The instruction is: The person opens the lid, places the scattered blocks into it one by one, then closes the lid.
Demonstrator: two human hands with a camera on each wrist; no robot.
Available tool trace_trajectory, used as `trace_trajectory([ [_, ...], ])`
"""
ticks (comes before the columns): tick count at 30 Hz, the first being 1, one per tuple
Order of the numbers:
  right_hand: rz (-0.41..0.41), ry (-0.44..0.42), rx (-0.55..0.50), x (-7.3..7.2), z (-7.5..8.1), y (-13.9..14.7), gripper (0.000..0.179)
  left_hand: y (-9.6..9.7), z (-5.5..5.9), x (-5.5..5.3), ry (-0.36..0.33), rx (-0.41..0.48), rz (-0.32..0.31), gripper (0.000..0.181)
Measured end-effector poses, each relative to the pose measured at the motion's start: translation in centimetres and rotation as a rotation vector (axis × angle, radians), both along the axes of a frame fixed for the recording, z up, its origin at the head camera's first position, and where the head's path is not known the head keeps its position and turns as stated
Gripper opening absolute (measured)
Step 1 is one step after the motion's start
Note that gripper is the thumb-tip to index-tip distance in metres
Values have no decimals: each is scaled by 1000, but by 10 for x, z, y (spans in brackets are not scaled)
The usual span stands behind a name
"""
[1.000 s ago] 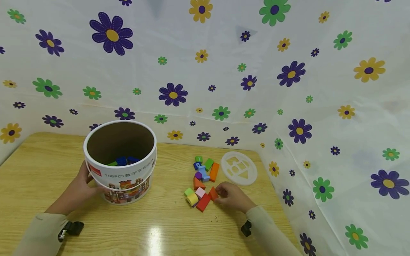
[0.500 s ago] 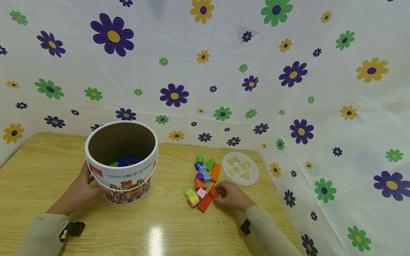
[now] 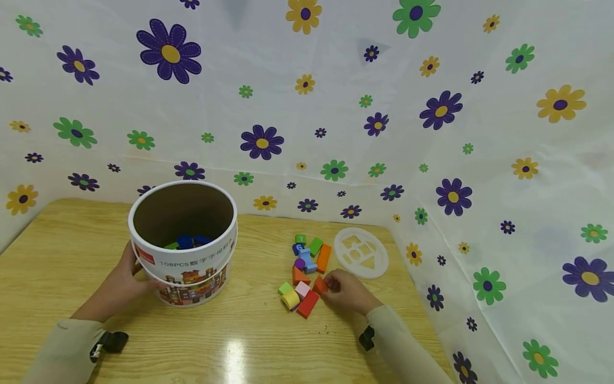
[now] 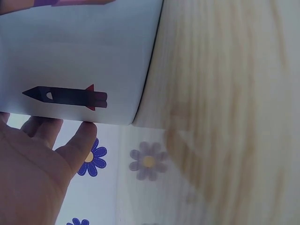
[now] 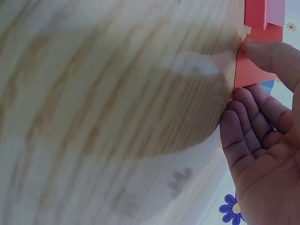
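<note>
My left hand point(image 3: 117, 285) rests against the left side of a white toy-block bucket point(image 3: 213, 280), fingers spread along its wall; in the left wrist view, the fingertips point(image 4: 86, 131) touch the printed side. Several blue and green blocks point(image 3: 184, 242) lie inside the bucket. Over on the right, my right hand point(image 3: 352, 290) pinches an orange-red triangular block point(image 3: 320, 286) at the edge of a small cluster. Its thumb lies on the block's face point(image 5: 255, 68) in the right wrist view, with the other fingers curled along the opposite side. A red rectangular block point(image 3: 308, 304) lies beside it.
Around it lie a pink block point(image 3: 303, 289), a yellow arch block point(image 3: 290, 300), an orange triangular block point(image 3: 300, 276), a light blue block point(image 3: 307, 261) and an orange bar point(image 3: 324, 258). Behind the right hand is a white lid with shape cutouts point(image 3: 342, 260). Flowered sheeting borders the wooden table point(image 3: 268, 346).
The view has shifted very slightly. Both hands, the bucket and the blocks keep the same places, with the right hand still at the orange-red triangular block.
</note>
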State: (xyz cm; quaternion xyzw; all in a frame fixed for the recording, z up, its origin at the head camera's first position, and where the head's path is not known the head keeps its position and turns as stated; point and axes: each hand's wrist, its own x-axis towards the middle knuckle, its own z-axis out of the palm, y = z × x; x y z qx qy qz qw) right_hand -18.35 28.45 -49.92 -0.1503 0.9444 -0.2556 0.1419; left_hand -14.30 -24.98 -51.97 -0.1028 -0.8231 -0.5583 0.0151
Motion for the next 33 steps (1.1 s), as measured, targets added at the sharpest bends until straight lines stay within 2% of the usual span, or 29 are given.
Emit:
trace_trajectory([
  [8, -8, 57, 24, -5, 4, 0, 19, 1, 4, 1, -7, -1, 0, 127],
  [13, 6, 112, 95, -9, 5, -3, 18, 1, 6, 2, -7, -13, 4, 128],
  [21, 16, 141, 141, -10, 5, -8, 19, -1, 8, 1, 2, -6, -13, 128],
  [29, -1, 134, 140, -8, 4, -6, 19, -3, 7, 1, 33, -9, -32, 128],
  [33, -2, 130, 147, -10, 4, -7, 20, -1, 5, -1, 94, 25, -30, 134],
])
